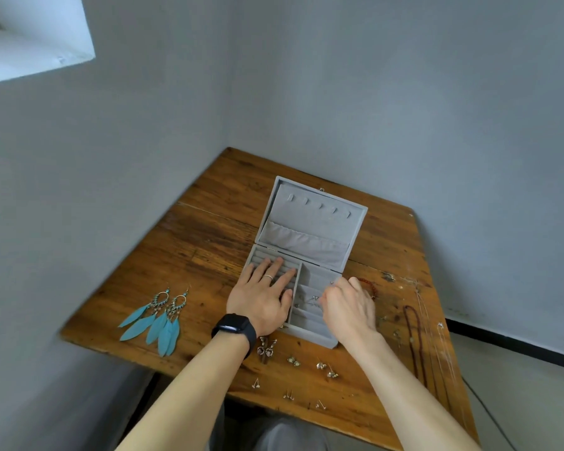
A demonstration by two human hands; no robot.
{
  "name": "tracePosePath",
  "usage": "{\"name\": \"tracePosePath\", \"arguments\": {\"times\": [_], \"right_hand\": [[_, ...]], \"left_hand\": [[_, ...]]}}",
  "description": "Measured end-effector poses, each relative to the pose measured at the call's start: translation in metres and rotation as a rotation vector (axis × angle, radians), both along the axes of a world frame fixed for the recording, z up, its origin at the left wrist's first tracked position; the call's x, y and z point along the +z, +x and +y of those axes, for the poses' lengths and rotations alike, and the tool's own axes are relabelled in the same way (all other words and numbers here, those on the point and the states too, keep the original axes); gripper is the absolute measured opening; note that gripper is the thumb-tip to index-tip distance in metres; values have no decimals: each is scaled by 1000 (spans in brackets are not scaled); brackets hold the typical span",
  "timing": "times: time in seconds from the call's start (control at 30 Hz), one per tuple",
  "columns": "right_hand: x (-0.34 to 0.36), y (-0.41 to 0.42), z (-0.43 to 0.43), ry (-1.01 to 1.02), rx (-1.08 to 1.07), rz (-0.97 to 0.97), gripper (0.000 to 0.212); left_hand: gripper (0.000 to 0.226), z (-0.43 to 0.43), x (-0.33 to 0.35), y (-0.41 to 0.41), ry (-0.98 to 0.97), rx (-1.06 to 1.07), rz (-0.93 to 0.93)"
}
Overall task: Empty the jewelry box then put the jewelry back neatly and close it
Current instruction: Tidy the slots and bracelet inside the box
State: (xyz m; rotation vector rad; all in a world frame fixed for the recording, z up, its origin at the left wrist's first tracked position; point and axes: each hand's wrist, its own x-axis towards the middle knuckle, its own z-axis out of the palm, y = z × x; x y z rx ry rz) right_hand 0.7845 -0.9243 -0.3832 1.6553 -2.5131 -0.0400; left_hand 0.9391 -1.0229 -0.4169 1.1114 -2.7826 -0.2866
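Wooden table (209, 229), open jewelry box (310, 222), left hand (261, 297) flat inside

A plain domestic room, by the look of it. A worn wooden table (209, 242) sits pushed into the corner where two grey painted walls (404, 92) meet. High to the left of the table a deep window recess (30, 37) lets in daylight. Right of the table a dark skirting board (518, 344) edges a pale floor (534, 411). On the table, a jewelry box (310, 229) and feather earrings (157, 317): household things.
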Motion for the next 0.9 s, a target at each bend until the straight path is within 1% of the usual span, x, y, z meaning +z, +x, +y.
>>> {"name": "tracePosePath", "arguments": {"times": [0.1, 0.23, 0.27, 0.33, 0.47, 0.57, 0.67, 0.73, 0.83, 0.9], "right_hand": [[2, -4, 4, 63, 98, -25, 21], [17, -11, 19, -67, 140, -150, 8], [21, -12, 22, -92, 146, -180, 8], [30, -13, 26, -146, 137, -279, 11], [45, -15, 30, -251, 46, -531, 13], [56, -14, 33, -246, -23, -665, 13], [66, -10, 39, -267, -59, -712, 15], [73, -8, 44, -295, -70, -742, 16], [78, -4, 52, -331, -69, -789, 15], [80, -1, 59, -362, -80, -821, 15]], "left_hand": [[64, 0, -3, 2, -2, -5, 5], [74, -2, -4, 1, -8, -6, 22], [76, -2, -4, 1, -9, -7, 23], [77, -2, -4, 1, -11, -11, 25], [76, -2, -2, 3, 0, -18, 38], [65, -3, 0, 3, 25, -21, 39], [53, -6, 4, 3, 98, -22, 71], [49, -6, 11, 2, 177, -5, 151], [41, 5, 30, -5, 304, 22, 335], [32, 15, 44, -13, 282, -7, 347]]}}
